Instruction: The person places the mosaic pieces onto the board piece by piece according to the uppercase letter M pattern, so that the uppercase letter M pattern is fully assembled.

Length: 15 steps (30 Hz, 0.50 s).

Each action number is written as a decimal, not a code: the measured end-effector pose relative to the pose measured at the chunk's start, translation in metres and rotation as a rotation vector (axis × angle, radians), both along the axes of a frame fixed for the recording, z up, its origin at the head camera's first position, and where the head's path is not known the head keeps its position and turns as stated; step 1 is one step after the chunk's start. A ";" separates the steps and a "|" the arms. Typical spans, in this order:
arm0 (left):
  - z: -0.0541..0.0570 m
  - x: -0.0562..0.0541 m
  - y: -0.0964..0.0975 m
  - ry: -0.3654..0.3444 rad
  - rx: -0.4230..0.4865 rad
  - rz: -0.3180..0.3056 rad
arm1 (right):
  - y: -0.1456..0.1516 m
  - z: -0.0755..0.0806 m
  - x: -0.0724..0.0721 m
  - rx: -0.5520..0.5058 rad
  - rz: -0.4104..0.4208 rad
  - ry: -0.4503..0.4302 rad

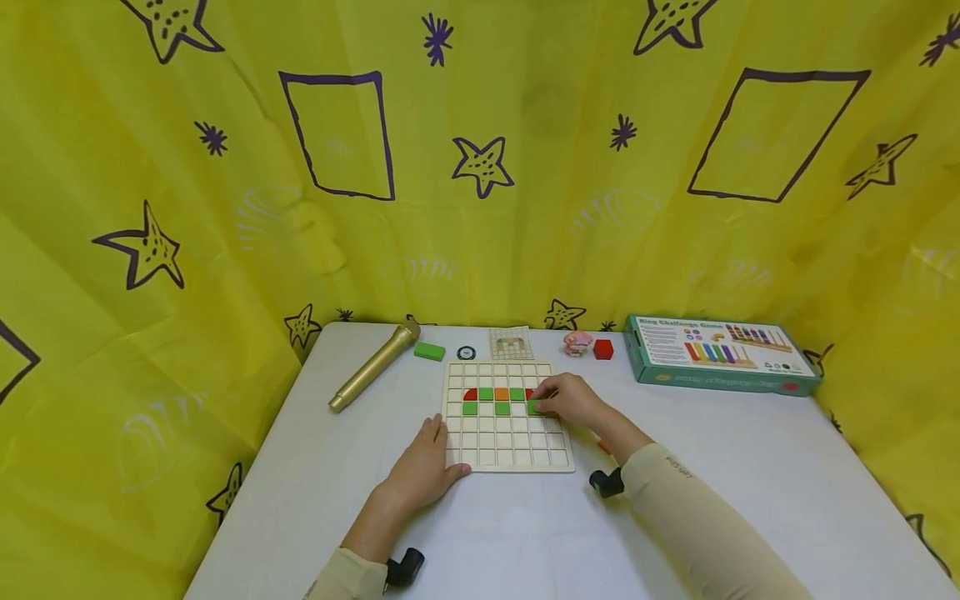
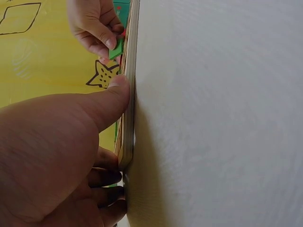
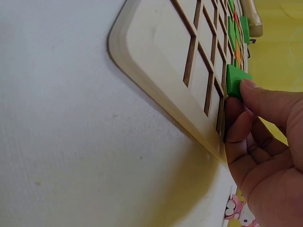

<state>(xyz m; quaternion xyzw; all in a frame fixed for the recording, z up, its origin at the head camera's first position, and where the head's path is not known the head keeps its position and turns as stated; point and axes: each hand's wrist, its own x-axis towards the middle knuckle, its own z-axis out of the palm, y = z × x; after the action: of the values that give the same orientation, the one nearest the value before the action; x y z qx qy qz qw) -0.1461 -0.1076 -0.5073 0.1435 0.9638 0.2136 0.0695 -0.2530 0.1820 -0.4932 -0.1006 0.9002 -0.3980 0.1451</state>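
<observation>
A pale wooden grid board [image 1: 504, 437] lies on the white table. My left hand [image 1: 422, 467] rests at its near left corner, thumb on the front edge and fingers along the left side. Between thumb and fingers, my right hand [image 1: 573, 402] pinches a green square tile [image 3: 234, 81] over the right part of the grid. One row holds a red rounded tile [image 1: 470, 395], green tiles, an orange tile [image 1: 501, 394] and another red piece, partly covered by the right hand. Just below, green tiles [image 1: 502, 408] sit in separate cells.
Behind the board lie a gold microphone [image 1: 375, 367], a green block [image 1: 429, 352], a round dark-rimmed disc [image 1: 467, 353], a pattern card [image 1: 512, 342], a pink figure [image 1: 578, 343] and a red block [image 1: 603, 349]. A game box [image 1: 722, 354] lies far right. An orange piece [image 1: 603, 447] is under the right forearm.
</observation>
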 end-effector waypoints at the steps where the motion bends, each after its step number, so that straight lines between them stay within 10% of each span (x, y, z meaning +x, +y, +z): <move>1: 0.000 0.000 0.000 -0.001 -0.001 0.000 | 0.000 0.000 0.000 0.004 -0.003 -0.001; 15: 0.002 0.001 0.001 0.003 0.007 0.002 | -0.003 -0.006 0.002 0.046 -0.009 0.040</move>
<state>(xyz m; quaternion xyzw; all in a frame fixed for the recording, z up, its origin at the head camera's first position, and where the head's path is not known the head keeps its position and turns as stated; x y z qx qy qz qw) -0.1455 -0.1064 -0.5057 0.1432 0.9633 0.2170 0.0674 -0.2512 0.1787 -0.4994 -0.1011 0.9124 -0.3757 0.1273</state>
